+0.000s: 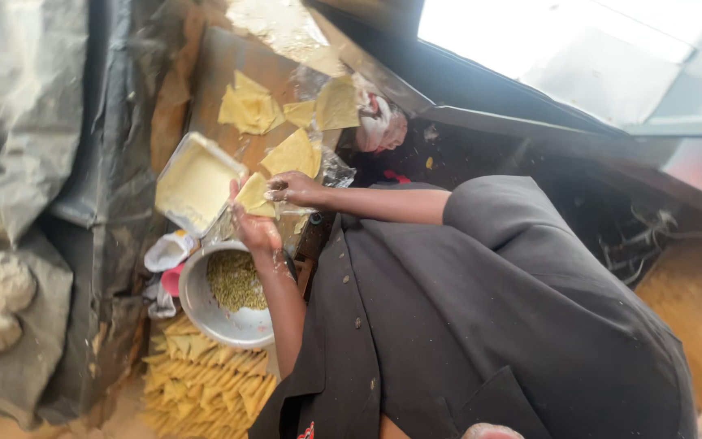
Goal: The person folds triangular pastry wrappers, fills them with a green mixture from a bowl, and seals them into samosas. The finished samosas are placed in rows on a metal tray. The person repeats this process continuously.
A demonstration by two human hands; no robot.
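Head view, turned on its side: your body fills the right of the picture and the work lies to the left of it. Both your hands meet on one yellow pastry piece (253, 195), a small folded wedge. Your right hand (294, 189), the upper one in the picture, pinches its right edge with narrowed fingers. Your left hand (255, 232) closes on it from below, and its palm hides the lower corner. How tightly either set of fingers is pressed I cannot tell.

The wedge's long axis runs from lower left to upper right, with its open side hidden, so I cannot say which way it faces.

The relation that matters is this: the metal bowl (205, 313) of green filling (233, 280) sits just below your left hand, almost touching the wrist, and that hand is clearly the nearer one to it. The rectangular tray (197, 180) of pale paste lies just to the left of the wedge, nearer to your right hand's fingertips.

Farther up the brown board (221, 65), more flat pastry sheets (249, 107) lie loose. A pile of folded triangles (197, 370) lies below the bowl, and a crumpled cloth (168, 250) sits between tray and bowl. Dough balls (2, 280) rest well apart at the far left.
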